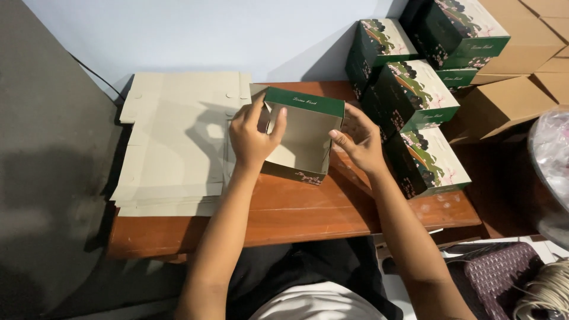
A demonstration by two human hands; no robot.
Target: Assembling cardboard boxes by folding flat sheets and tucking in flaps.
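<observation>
Wall: pale blue-white wall (195, 35) behind, grey floor (47, 178) at left.
Table: small reddish-brown wooden table (296, 213), person seated close at its near edge, dark clothing over lap.
Box: half-folded green box (302, 139), grey-beige card inside, open top facing the camera, sitting on the table just right of centre; green flap with light lettering along its far edge, floral print on the near lower edge.
Left hand: left hand (253, 136) grips the box's left wall, thumb inside the box, fingers up at the far left corner flap. Clamped on the card.
Right hand: right hand (357, 139) on the box's right wall, fingers curled at the far right corner, thumb against the side. Holding it too.
Hands: apart, one on each side of the box, both forearms reaching in from below.
Flats: stack of unfolded grey-beige flats (172, 142) lying on the table's left half, touching or just beside the box, overhanging the table's left edge.
Finished boxes: pile of closed green boxes (415, 101) with landscape and blossom print, stacked right of the hands, tilted.
Cartons: plain brown cartons (515, 65) far right, behind the green pile.
Corner: purple woven seat (504, 275) and coil of pale cord (548, 290) bottom right; clear plastic bag (551, 160) at right edge.
</observation>
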